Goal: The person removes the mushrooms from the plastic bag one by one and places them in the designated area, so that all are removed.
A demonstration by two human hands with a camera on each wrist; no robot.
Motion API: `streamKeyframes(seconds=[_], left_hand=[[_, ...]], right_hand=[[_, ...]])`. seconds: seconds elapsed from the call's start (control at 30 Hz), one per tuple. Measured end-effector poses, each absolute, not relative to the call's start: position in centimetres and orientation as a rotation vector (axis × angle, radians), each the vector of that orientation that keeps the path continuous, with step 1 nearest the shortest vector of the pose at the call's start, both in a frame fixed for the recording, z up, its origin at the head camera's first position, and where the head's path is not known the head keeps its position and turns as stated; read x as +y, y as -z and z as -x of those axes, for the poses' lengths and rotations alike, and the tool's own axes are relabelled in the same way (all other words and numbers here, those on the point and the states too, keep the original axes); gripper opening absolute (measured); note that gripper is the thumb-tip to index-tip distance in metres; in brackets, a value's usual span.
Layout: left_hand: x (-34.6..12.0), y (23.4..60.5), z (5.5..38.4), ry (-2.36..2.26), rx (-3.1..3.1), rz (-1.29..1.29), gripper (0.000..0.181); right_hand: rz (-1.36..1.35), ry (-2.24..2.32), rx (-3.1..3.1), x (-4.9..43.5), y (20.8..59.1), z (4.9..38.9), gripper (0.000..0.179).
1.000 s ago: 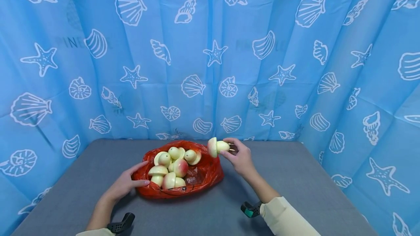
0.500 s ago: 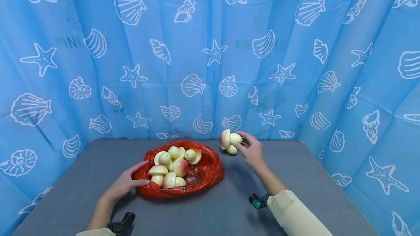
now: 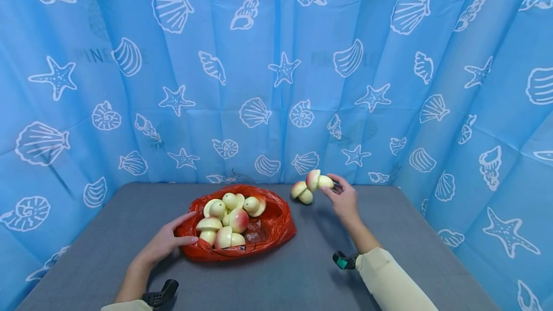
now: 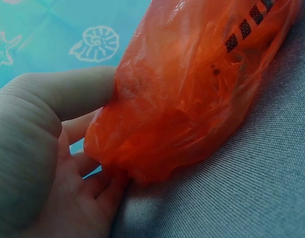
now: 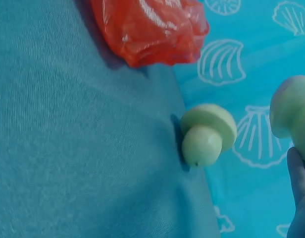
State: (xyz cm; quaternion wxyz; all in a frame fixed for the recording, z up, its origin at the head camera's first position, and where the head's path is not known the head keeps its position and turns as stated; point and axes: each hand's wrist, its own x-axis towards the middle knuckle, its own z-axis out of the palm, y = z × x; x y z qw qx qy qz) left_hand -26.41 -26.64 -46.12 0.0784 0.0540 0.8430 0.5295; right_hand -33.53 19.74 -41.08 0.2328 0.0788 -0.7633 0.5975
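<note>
Evidently lifted clear of the table, a mushroom-shaped piece hangs to the right of the red bag and beyond its far right edge, its long axis lying nearly crosswise, with the pink-tinged cap toward the bag and the pale stem away from it. The right hand pinches that stem between thumb and fingers, which part only as far as the stem is thick. A second mushroom-shaped piece lies on the table just past the bag's far right side, tipped over, cap toward the far left and stem toward the near right; the right wrist view shows it apart from the held one. Inside the open-mouthed bag several more such pieces crowd the left and middle: one at the near left has its cap up, another at the near rim lies with its cap left, and others turn their stems upward or sideways. At the bag's left end the left hand holds its edge, thumb and forefinger spread well apart. Behind the bag hangs a blue shell-print curtain.
</note>
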Motion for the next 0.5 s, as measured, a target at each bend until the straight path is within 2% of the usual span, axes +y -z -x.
streamKeyframes(seconds=[0.5], left_hand=[[-26.7, 46.5, 26.8, -1.579, 2.540, -0.123, 0.082]], right_hand=[[0.036, -1.513, -2.248, 21.8, 44.2, 35.2, 0.039]])
